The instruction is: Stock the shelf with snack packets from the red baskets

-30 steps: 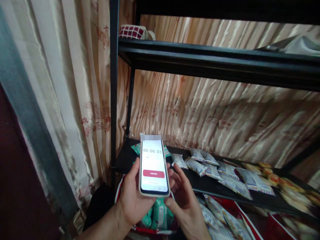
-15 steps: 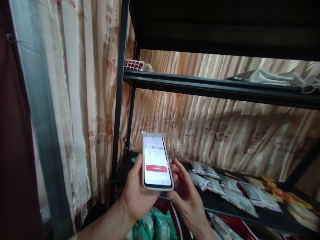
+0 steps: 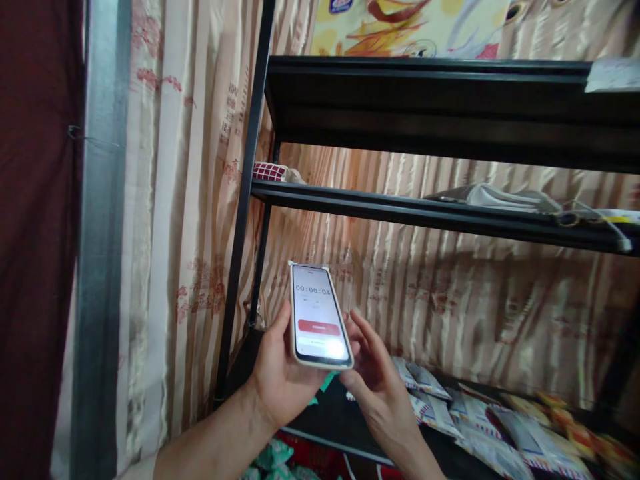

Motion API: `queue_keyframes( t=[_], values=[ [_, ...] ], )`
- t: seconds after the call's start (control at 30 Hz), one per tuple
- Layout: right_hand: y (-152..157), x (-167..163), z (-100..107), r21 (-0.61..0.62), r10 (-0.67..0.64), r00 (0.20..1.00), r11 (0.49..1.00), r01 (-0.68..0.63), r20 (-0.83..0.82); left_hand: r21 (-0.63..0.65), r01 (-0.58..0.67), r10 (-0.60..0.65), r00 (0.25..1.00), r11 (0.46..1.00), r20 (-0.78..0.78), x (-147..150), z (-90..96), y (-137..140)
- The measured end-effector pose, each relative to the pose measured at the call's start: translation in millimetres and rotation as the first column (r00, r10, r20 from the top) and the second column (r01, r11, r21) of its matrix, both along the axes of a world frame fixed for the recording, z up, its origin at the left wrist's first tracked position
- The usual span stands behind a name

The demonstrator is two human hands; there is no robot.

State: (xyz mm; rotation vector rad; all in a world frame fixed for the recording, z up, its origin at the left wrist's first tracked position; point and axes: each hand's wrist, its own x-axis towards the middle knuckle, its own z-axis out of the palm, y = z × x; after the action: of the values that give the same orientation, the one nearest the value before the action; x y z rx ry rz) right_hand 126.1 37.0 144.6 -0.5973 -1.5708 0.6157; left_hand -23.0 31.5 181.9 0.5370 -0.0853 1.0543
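In the head view, the phone [image 3: 320, 317] is held up in front of the shelves, its back supported by the gripping left hand [image 3: 283, 380], whose thumb is laid along the left edge. The right hand [image 3: 375, 387] is half curled beside the lower right corner, thumb and fingers spread; whether the phone is gripped by it cannot be told. Compared with 0.5 s ago, the view has been tilted upward: an upper shelf [image 3: 425, 67] and a yellow picture panel [image 3: 410, 30] have been brought in, and less is shown of the green packets [image 3: 275, 453] in the red box [image 3: 313, 453] below. A bright white glare is now seen near the bottom of the screen.

On the black lower shelf [image 3: 340, 423], white packets [image 3: 435, 410] and yellow packets [image 3: 580, 440] are laid to the right. A checked pouch [image 3: 270, 171] and a grey cloth [image 3: 505, 197] are placed on the middle shelf [image 3: 380, 207]. The rack is backed by a striped beige curtain [image 3: 450, 280], and a grey post [image 3: 103, 233] is seen at left.

"00:00:04" can be read on the screen, as 0.5 s ago. The red button's wording is too small to be read, and the curtain's printed characters are blurred.
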Motion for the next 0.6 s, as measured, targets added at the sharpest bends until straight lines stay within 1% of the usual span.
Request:
queue_keyframes(
  t=[0.17, 0.37, 0.47, 0.6],
  values=[
    [7, -2, 21, 0.039, 0.021, 0.999, 0.999, -0.02, -0.032, 0.03, -0.032, 0.032, 0.999, 0.999, -0.021, -2, 23.5, 4],
    [14, -1, 49, 0.096, 0.025, 0.999, 0.995, -0.028, 0.032, 0.066, -0.043, 0.047, 0.997, 0.997, -0.062, -4, 50.1, 7],
    [18, -2, 60, 0.133, 0.021, 0.999, 0.991, -0.026, 0.037, 0.109, -0.078, 0.085, 0.995, 0.991, -0.058, -3, 60.4, 10],
    [24, -5, 72, 0.148, 0.035, 0.999, 0.988, -0.033, -0.009, 0.148, -0.097, 0.105, 0.993, 0.984, -0.052, -1, 71.2, 16]
  ],
)
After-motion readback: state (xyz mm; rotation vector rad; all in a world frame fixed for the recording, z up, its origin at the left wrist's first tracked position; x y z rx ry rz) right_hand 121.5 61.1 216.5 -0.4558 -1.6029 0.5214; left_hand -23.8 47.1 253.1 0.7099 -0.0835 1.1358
